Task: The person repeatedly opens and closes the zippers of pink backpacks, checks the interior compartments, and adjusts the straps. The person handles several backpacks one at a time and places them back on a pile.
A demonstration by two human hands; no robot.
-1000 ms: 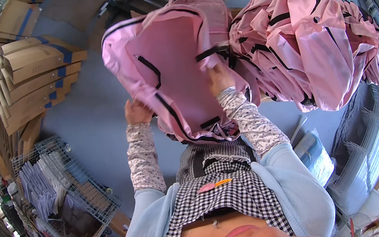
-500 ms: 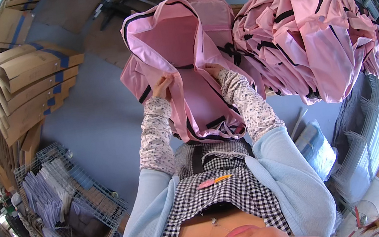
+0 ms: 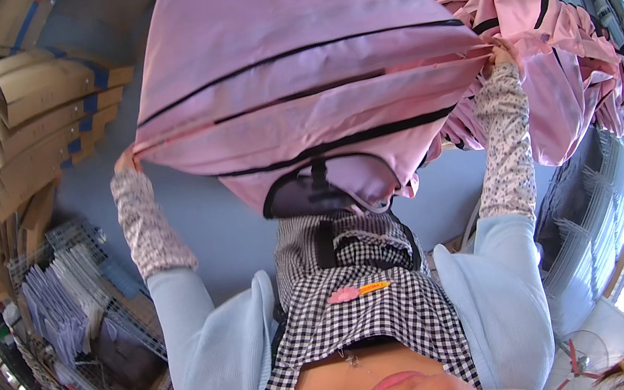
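Note:
A large pink fabric bag [image 3: 293, 12] with black zip strips is stretched wide between my two hands. My left hand [image 3: 126, 160] is closed on its left corner. At the opposite corner my right hand [image 3: 499, 52] grips the cloth, close beside the pink pile. The bag's lower end, with a dark rounded panel [image 3: 303, 188] and a black strap, hangs in front of my checked apron [image 3: 370, 315]. My fingers are partly hidden by folds of cloth.
A heap of pink bags with black trim [image 3: 559, 69] lies at the right. Folded brown cartons [image 3: 50, 113] are stacked at the left. Below them stands a wire basket [image 3: 97, 267] with white items. White wire racks [image 3: 594, 249] line the right side.
My hands have moved far apart, pulling the pink bag wide. Its open mouth has turned out of sight, and the outer side with the zips now shows.

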